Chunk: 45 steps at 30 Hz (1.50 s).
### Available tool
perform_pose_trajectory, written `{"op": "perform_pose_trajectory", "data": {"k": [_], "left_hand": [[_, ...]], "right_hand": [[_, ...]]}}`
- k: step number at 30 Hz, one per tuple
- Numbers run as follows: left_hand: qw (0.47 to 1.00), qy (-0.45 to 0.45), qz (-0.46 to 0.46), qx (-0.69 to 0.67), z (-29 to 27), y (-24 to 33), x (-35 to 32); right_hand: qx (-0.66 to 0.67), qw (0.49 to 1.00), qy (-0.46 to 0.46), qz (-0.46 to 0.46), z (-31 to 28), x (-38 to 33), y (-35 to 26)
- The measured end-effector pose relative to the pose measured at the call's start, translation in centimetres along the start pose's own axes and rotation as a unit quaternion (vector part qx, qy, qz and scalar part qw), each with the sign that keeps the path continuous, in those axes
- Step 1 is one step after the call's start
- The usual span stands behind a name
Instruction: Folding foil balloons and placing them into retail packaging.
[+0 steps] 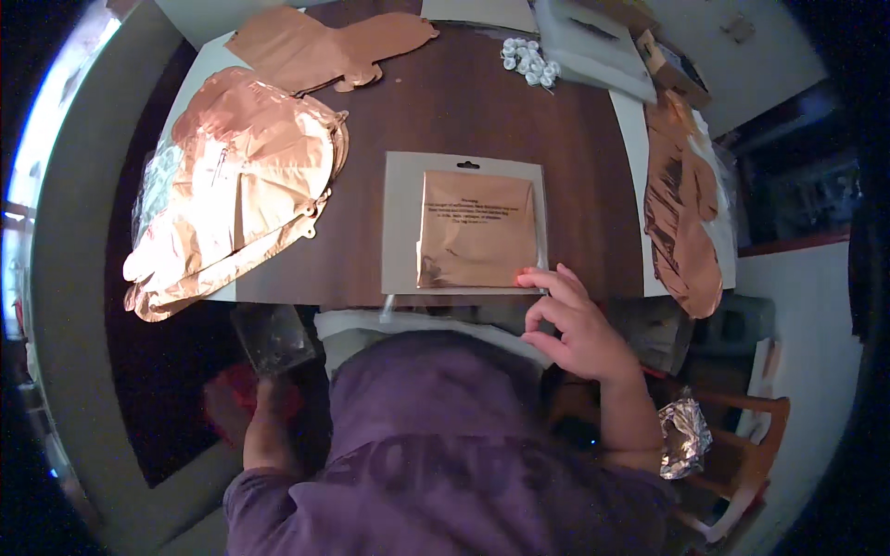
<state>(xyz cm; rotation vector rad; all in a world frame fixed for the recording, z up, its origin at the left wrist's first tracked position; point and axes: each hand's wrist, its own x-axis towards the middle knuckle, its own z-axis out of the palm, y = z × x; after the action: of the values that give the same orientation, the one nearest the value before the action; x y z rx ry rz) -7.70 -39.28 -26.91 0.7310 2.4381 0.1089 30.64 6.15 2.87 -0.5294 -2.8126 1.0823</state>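
Observation:
In front of me on the brown table lies a pale card (399, 222) with a hanging slot at its top. On the card rests a folded copper-coloured foil balloon (477, 246), square and flat, with dark print on its upper part. My right hand (570, 324) is open, its index fingertip at the lower right corner of the folded foil and its thumb apart. Below the table's left front edge, my left hand (272, 382) is dim, its fingers mostly hidden. It appears to hold a clear plastic bag (276, 337).
Large flat copper foil balloons (250, 176) lie at the left, with another foil piece (324, 46) behind. A long foil balloon (681, 204) hangs over the right edge. White ribbon coils (530, 62) and a clear plastic pack (598, 46) lie far right. A wooden chair (756, 445) stands right.

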Motion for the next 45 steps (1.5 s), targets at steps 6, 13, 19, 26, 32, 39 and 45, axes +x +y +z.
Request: {"op": "perform_pose_trajectory", "data": {"k": [6,13,19,26,32,39,45], "left_hand": [[0.859,-0.002,-0.031,-0.511,-0.6,-3.3,3.1],[0.469,-0.021,-0.059,-0.881,0.4,-4.8,5.3],[0.532,0.208,-0.080,-0.817,-0.7,-9.6,6.6],[0.667,-0.040,-0.077,-0.740,-7.1,-4.5,1.0],[0.990,0.051,-0.047,-0.125,-11.6,9.2,-0.5],[0.877,0.041,0.477,-0.030,-19.5,29.7,-9.7],[0.776,0.206,0.591,0.073,-17.5,34.7,-4.4]], "right_hand": [[0.049,0.999,0.005,-0.005,0.4,0.0,0.3],[0.019,0.997,0.068,-0.024,-0.3,-0.9,-0.5],[-0.057,0.992,0.108,-0.023,-0.6,-2.0,-0.5],[-0.029,0.990,0.140,-0.004,0.0,-2.4,0.4],[-0.107,0.986,0.123,-0.028,0.1,-1.6,0.1],[-0.271,0.950,0.150,-0.034,3.7,-1.6,2.8],[-0.278,0.930,0.223,-0.084,4.3,-1.3,4.1]]}}
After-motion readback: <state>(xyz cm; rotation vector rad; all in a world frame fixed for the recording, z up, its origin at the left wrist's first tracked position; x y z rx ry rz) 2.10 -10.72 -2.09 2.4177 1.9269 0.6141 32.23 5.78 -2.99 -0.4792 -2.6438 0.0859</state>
